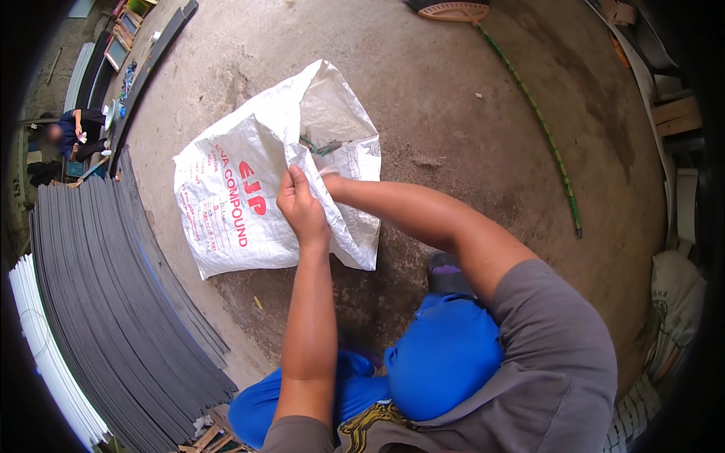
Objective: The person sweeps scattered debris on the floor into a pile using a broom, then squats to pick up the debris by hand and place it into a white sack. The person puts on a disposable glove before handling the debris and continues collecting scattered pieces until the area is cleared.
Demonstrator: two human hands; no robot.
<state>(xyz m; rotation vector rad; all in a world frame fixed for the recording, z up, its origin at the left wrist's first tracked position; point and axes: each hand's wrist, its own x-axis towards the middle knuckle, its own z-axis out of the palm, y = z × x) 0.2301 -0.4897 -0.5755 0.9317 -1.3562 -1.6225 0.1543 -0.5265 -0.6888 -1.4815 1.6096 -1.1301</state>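
Head view: white sack (264,147) is seen lying on the concrete floor (453,143), ahead of the wearer's knees (445,355), mouth turned R & held partly open.
Left hand (302,208): placed at sack's mouth; fingers bent & pressed together, rim fabric pinched btw them & thumb.
Right hand (331,180): put into sack's mouth to approx. the wrist; fingers mostly hidden by fabric, so spread or pinching can't be told.
Green item (325,148): thin, w/ a dark grey part, seen inside sack's mouth just beyond R hand; exact kind can't be told.
Rim risk: if the pinch were loosened, the mouth could sag onto R wrist & contents be hidden.
Skin risk: if any hard/sharp end is buried in the sack, bare fingers could be scratched, as no gloves are worn & the inside is poorly seen; weave could be snagged too.
Sack print: red lettering, some lg, some in sm lines, carried on the upper face; boxed marks, poss. handwritten, set beside the lg letters.
Dark grey strips (113,302): stacked L of sack, no lettering made out.
Broom (540,113): green-banded handle laid R of sack, unlabelled as far as seen.
Second sack (676,279): slumped far R of white sack; dark print, too sm to read.
Seated person (72,136): seen far upper L of sack.
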